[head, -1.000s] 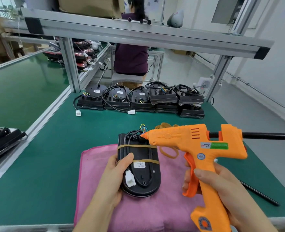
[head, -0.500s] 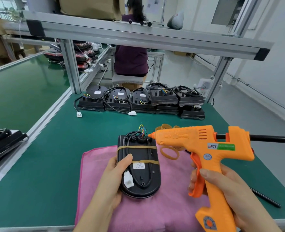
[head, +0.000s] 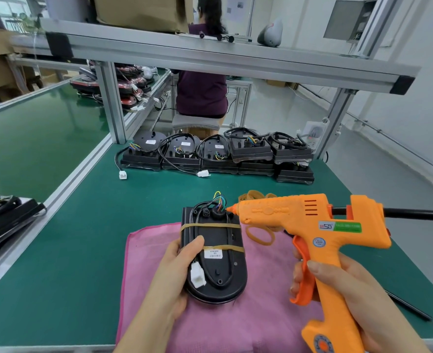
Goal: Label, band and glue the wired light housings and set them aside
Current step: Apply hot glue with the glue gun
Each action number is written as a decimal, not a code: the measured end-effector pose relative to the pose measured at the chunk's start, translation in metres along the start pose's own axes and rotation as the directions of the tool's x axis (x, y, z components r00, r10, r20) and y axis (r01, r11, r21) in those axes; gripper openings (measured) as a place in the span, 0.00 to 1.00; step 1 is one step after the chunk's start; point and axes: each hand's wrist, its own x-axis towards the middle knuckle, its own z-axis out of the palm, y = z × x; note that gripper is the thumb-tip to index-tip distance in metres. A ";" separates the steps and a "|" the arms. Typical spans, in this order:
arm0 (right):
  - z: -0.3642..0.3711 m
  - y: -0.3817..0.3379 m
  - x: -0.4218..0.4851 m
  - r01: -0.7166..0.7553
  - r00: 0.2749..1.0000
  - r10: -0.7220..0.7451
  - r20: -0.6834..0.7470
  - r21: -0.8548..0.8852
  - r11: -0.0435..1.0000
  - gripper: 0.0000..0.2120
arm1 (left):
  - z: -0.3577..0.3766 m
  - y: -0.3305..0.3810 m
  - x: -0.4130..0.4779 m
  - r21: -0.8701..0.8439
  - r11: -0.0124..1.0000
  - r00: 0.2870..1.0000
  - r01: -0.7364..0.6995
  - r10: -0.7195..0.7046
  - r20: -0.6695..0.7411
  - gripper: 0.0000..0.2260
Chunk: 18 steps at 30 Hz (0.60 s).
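Shows a black light housing [head: 218, 266] lying on a pink cloth [head: 146, 253], crossed by two rubber bands [head: 210, 226]; white label [head: 212, 254], print too small to read. Left hand [head: 169, 278] gripping the housing's left edge, thumb on top. Right hand [head: 342, 284] clamped round an orange glue gun [head: 286, 215] right of the housing, nozzle at the housing's wired end. Gun sticker reads roughly "50".

the glue gun [head: 286, 215] has drawn back to the right with the right hand [head: 350, 291]. its nozzle tip, which a second ago lay over the round wire outlet [head: 218, 214] at the top of the light housing [head: 220, 273], now sits at that outlet's right edge, leaving the outlet uncovered.
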 end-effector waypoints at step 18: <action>0.018 -0.007 -0.010 -0.038 0.999 0.038 0.013 -0.051 0.998 0.15 | 0.002 0.001 -0.003 0.032 0.999 1.000 0.019 -0.019 -0.007 0.21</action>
